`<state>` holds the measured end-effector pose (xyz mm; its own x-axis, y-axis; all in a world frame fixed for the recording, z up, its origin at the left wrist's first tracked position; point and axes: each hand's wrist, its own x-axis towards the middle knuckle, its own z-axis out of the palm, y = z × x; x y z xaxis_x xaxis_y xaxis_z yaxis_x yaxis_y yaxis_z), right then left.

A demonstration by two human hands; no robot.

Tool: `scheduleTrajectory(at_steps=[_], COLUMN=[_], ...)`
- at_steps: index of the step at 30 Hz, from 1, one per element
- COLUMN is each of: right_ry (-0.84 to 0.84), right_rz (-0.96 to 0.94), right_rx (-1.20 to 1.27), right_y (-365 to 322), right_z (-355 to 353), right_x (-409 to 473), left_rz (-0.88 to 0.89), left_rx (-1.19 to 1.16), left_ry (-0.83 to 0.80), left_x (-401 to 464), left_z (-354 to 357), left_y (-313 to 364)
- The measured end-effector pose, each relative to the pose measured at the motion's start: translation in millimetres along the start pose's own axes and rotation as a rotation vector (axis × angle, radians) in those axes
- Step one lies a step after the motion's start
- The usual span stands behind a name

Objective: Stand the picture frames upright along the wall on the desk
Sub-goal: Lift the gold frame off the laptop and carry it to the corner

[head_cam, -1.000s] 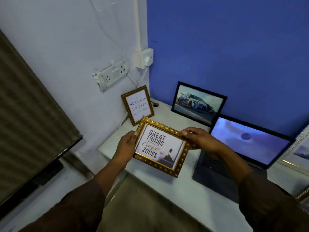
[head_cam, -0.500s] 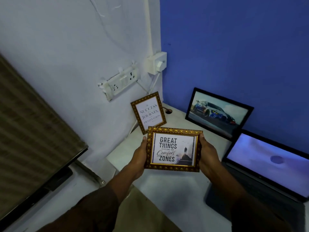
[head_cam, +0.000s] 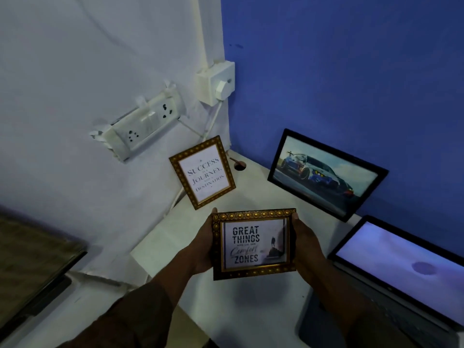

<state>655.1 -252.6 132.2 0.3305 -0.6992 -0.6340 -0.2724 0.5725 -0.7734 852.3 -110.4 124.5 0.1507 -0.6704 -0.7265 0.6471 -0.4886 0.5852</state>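
Observation:
A gold-framed picture reading "Great things... comfort zones" (head_cam: 253, 244) is held above the white desk (head_cam: 263, 192), face toward me. My left hand (head_cam: 202, 247) grips its left edge and my right hand (head_cam: 305, 249) grips its right edge. Another gold frame with the word "Success" (head_cam: 203, 172) stands upright against the white wall at the desk's back-left corner. A black-framed car picture (head_cam: 326, 173) leans upright against the blue wall to the right of it.
An open laptop (head_cam: 401, 267) sits on the desk at the right, its screen lit. A power strip (head_cam: 140, 126) and a plugged socket (head_cam: 217, 82) hang on the white wall, with cables running down behind the desk. A dark screen edge (head_cam: 32, 262) is at the lower left.
The held frame has turned from tilted to level and squarely facing me, and both hands have shifted to its side edges. The view has moved closer toward the corner.

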Motion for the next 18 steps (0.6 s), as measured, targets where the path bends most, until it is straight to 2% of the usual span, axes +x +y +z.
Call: scheduleTrajectory(at_steps=[2,12,15,18], right_ry=[0.043,0.083,0.064,0.129], right_rz=[0.01,-0.061,-0.016,0.056], right_rx=[0.003,0.02,0.025,0.06], right_y=[-5,-34,-33,-30], right_z=[4,17,21,28], right_x=[16,83,95,106], left_rz=[-0.005,-0.189,-0.161,-0.094], left_rx=[0.029,-0.23,-0.21,-0.121], left_ry=[0.002,-0.187,-0.217,-0.13], left_x=[24,109,125,142], left_z=[-7,-23,-27,-34], left_y=[7,38,51,60])
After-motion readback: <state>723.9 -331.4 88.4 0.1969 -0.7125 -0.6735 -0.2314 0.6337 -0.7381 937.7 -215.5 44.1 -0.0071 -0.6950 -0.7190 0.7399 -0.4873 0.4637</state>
